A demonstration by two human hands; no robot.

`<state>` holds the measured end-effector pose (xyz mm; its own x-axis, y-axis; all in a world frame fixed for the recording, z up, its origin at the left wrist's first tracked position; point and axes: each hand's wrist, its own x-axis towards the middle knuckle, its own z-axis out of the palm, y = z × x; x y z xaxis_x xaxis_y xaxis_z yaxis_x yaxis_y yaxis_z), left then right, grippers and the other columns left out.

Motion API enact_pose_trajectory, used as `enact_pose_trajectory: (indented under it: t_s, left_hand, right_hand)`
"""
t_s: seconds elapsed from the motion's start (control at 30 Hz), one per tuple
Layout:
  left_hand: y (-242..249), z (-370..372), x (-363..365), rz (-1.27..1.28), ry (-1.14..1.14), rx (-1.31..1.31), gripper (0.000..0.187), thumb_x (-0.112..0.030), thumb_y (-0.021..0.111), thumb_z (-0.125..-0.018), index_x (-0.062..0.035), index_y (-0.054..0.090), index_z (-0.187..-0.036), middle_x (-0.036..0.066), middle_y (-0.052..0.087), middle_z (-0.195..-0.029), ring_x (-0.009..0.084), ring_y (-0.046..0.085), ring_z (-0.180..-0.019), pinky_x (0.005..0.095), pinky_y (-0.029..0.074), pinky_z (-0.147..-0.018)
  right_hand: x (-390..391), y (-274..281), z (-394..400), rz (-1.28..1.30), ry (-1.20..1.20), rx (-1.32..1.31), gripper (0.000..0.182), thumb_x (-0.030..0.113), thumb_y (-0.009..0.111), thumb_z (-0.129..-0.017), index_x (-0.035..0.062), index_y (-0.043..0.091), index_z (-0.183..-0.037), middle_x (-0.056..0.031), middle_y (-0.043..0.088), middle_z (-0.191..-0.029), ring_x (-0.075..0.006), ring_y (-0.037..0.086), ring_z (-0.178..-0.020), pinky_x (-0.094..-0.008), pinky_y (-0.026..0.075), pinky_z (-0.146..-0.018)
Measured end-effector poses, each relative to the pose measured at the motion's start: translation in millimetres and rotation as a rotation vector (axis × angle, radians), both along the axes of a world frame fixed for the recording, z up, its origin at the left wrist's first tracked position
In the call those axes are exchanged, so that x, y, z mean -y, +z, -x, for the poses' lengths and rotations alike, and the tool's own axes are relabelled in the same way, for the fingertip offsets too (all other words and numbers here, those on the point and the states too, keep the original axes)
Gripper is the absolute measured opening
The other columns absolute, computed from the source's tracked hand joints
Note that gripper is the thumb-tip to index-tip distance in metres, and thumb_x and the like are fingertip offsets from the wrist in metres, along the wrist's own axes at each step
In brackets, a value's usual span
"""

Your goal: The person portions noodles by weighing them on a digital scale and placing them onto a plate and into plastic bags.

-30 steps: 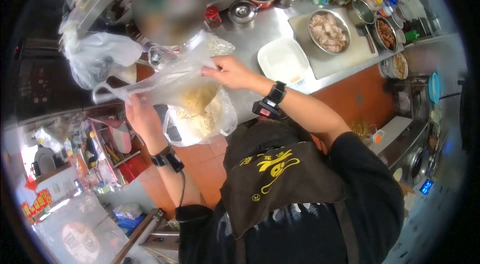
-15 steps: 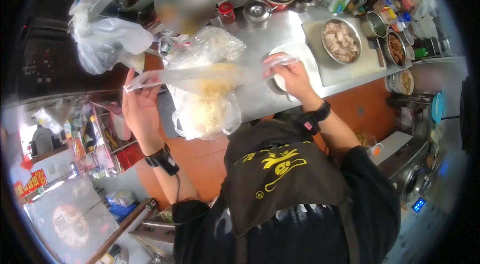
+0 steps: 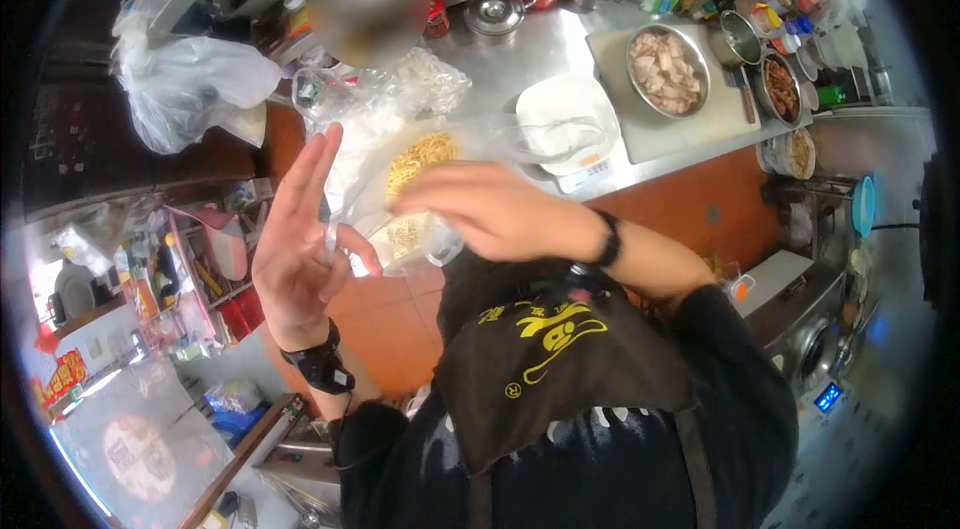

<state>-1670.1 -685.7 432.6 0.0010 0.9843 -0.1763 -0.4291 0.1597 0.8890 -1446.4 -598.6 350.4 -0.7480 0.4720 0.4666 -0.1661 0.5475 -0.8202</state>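
My left hand (image 3: 300, 254) is raised at the left of the counter, two fingers stretched up, thumb and another finger curled around the edge of a clear plastic bag (image 3: 485, 137). The bag's thin film spreads rightwards over the counter. In front of my body, my right hand (image 3: 490, 204) reaches left with its fingers straight and slightly blurred, holding nothing visible. Beyond its fingertips lie yellow noodles (image 3: 420, 157) in an opened bag, partly hidden by the hand. A white tray (image 3: 550, 99) sits on a kitchen scale (image 3: 593, 176), with plastic film overlapping it.
A steel bowl of pale meat chunks (image 3: 667, 72) rests on a white cutting board (image 3: 625, 119). Nearby are a knife (image 3: 747, 99) and a bowl of brown pieces (image 3: 780, 89). A lidded pot (image 3: 494, 11) stands behind, and a white plastic bag (image 3: 190, 89) hangs at the left.
The right hand has swung left from beside the scale to the noodles, uncovering the white tray. The left hand's curled fingers have come closer to it. The bag is no longer stretched between both hands.
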Motion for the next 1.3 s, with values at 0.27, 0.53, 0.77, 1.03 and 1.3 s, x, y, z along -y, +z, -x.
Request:
enact_pose_trajectory:
  t_s: [0.27, 0.53, 0.77, 1.03, 1.3]
  left_hand:
    - [-23.6, 33.8, 30.9, -0.217, 0.142, -0.249, 0.056, -0.012, 0.067, -0.082, 0.0112, 0.053, -0.131, 0.032, 0.027, -0.157, 0.0428, 0.054, -0.129, 0.0154, 0.046, -0.05]
    - [-20.2, -26.7, 22.7, -0.243, -0.023, -0.312, 0.043, -0.005, 0.062, -0.083, -0.0021, 0.062, -0.126, 0.021, 0.041, -0.153, 0.0298, 0.053, -0.132, 0.022, 0.048, -0.078]
    - [-33.7, -17.1, 38.7, -0.201, -0.075, -0.282, 0.046, -0.001, 0.063, -0.083, -0.0068, 0.061, -0.128, 0.014, 0.043, -0.153, 0.0207, 0.053, -0.13, 0.0206, 0.047, -0.07]
    - [-47.2, 0.2, 51.8, -0.189, -0.056, -0.238, 0.047, 0.003, 0.06, -0.085, -0.0085, 0.058, -0.131, 0.011, 0.048, -0.146, 0.0182, 0.052, -0.126, 0.0219, 0.049, -0.07]
    - [-46.5, 15.8, 46.9, -0.222, -0.055, -0.186, 0.044, 0.002, 0.061, -0.085, -0.0073, 0.059, -0.128, 0.01, 0.053, -0.139, 0.0169, 0.054, -0.122, 0.0215, 0.048, -0.069]
  right_hand:
    - [-33.9, -158.5, 21.0, -0.142, 0.208, 1.253, 0.026, 0.007, 0.062, -0.08, 0.001, 0.072, -0.103, -0.024, 0.071, -0.101, -0.0363, 0.069, -0.09, -0.0431, 0.053, -0.082]
    - [-31.9, -165.8, 154.4, 0.155, 0.188, 0.578, 0.03, 0.016, 0.06, -0.085, 0.0048, 0.069, -0.112, -0.0207, 0.07, -0.108, -0.0356, 0.067, -0.099, -0.041, 0.053, -0.085]
    - [-37.5, -167.7, 186.7, 0.073, 0.191, 0.587, 0.031, 0.017, 0.061, -0.084, 0.0054, 0.069, -0.112, -0.0201, 0.07, -0.108, -0.0357, 0.067, -0.099, -0.0412, 0.053, -0.085]
    - [-37.9, -157.2, 191.0, 0.008, 0.188, 0.584, 0.032, 0.018, 0.063, -0.083, 0.0061, 0.069, -0.112, -0.0195, 0.07, -0.108, -0.0358, 0.067, -0.099, -0.0413, 0.052, -0.085]
    - [-43.1, -146.6, 165.3, -0.032, 0.123, 0.566, 0.034, 0.019, 0.066, -0.082, 0.0068, 0.068, -0.113, -0.0189, 0.07, -0.108, -0.0359, 0.067, -0.1, -0.0415, 0.052, -0.086]
